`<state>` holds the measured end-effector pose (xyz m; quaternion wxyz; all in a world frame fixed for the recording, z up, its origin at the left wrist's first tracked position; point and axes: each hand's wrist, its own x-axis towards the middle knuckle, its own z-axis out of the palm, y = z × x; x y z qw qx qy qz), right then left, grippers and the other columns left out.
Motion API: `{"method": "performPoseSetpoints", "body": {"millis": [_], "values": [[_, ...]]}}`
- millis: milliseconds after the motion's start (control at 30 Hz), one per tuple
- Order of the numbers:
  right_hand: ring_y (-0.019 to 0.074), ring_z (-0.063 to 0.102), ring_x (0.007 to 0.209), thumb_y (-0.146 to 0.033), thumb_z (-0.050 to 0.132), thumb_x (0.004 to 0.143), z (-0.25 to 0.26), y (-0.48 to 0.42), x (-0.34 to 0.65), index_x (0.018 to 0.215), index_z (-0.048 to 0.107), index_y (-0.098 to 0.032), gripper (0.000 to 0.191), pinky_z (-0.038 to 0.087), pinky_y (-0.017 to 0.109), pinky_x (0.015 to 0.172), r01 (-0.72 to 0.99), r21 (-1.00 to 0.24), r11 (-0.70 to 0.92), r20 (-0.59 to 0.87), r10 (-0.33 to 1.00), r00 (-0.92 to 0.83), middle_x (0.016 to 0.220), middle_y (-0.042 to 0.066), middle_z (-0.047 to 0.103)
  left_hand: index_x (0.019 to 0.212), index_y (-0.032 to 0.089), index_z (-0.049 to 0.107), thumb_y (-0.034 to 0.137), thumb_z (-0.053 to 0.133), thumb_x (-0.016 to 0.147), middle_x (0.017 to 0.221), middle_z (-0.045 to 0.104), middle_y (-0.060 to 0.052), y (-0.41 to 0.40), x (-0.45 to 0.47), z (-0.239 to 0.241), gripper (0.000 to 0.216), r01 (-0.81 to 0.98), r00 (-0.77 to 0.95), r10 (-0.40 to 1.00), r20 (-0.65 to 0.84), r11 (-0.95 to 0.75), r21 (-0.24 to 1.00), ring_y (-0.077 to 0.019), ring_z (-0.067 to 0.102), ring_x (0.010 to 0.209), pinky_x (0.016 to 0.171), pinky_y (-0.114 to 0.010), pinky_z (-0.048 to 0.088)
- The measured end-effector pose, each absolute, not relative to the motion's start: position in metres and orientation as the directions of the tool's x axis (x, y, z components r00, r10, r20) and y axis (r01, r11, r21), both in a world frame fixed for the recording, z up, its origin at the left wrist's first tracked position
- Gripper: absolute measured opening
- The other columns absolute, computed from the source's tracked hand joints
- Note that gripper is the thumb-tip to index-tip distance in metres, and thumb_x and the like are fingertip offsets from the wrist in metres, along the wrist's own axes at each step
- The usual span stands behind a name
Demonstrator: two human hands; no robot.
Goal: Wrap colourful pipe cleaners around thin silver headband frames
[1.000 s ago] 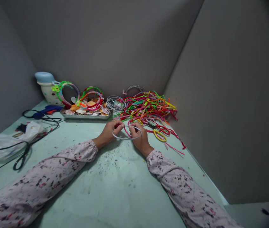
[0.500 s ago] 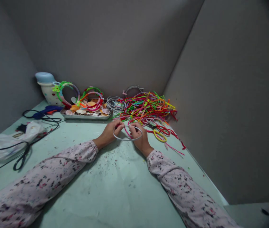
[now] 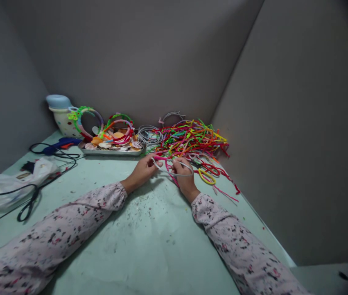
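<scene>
Over the table's middle, a thin grey wire hoop (image 3: pixel 168 172) is held between both hands, with a gap on its far side. My left hand (image 3: pixel 142 171) is closed in a pinch at the hoop's left end. My right hand (image 3: pixel 186 181) grips the hoop's right part, thumb and fingers closed. A pink pipe cleaner (image 3: pixel 162 158) runs from the left fingertips past the gap and hangs toward the right hand; exactly how it meets the wire is too small to tell.
Behind the hands lies a heap of coloured pipe cleaners (image 3: pixel 192 137), beside coiled grey wire hoops (image 3: pixel 150 134). A metal tray (image 3: pixel 112 153) carries shells and wrapped hoops. At left are a cup (image 3: pixel 65 121), a plastic bag (image 3: pixel 17 182) and black cable (image 3: pixel 34 196). Walls enclose the table.
The hoop looked closed before; now its far side is parted. It has shifted right with my right hand, and the pink pipe cleaner stretches across from the left fingers.
</scene>
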<state>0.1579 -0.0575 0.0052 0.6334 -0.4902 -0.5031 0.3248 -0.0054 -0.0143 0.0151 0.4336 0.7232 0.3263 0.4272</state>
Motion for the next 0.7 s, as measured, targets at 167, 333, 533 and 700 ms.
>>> {"method": "performPoseSetpoints", "body": {"millis": [167,333,533,700], "values": [[0.0128,0.052,0.053,-0.043,0.051,0.084,-0.0003,-0.0576,0.158,0.078,0.055,-0.021,0.024,0.042,0.024,0.052,0.158,-0.931,0.33,0.359,0.909,0.212,0.062,-0.003,0.054,0.085,0.014,0.065,0.048,0.058,0.08,0.077,0.059,-0.003,-0.0153,-0.0062,0.0174,0.035,0.104,0.397,0.862,0.315,-0.383,0.918,-0.0128,0.049,0.064,0.056,-0.024,0.039],[0.0128,0.051,0.054,-0.041,0.05,0.087,0.003,-0.0626,0.1568,0.078,0.057,-0.02,0.024,0.041,0.025,0.054,0.283,-0.891,0.354,0.412,0.893,0.179,0.062,-0.003,0.053,0.076,0.014,0.062,0.046,0.059,0.079,0.066,0.054,0.0,-0.0115,-0.0067,0.0126,0.032,0.085,0.398,0.881,0.256,-0.314,0.946,-0.0112,0.046,0.057,0.053,-0.023,0.036],[0.0136,0.05,0.057,-0.039,0.049,0.087,0.0057,-0.0662,0.1563,0.078,0.058,-0.02,0.023,0.04,0.025,0.058,0.382,-0.844,0.377,0.461,0.873,0.158,0.062,-0.003,0.054,0.073,0.015,0.059,0.041,0.056,0.081,0.06,0.049,0.002,-0.0107,-0.0077,0.0103,0.027,0.096,0.431,0.861,0.27,-0.341,0.935,-0.0106,0.044,0.055,0.053,-0.022,0.034],[0.0143,0.05,0.059,-0.039,0.049,0.087,0.0039,-0.0649,0.1566,0.078,0.058,-0.02,0.023,0.04,0.025,0.059,0.407,-0.832,0.378,0.47,0.869,0.156,0.063,-0.002,0.055,0.074,0.015,0.059,0.04,0.053,0.082,0.064,0.052,0.001,-0.0122,-0.0076,0.0119,0.026,0.142,0.436,0.849,0.298,-0.392,0.909,-0.0119,0.047,0.059,0.056,-0.023,0.037]]}}
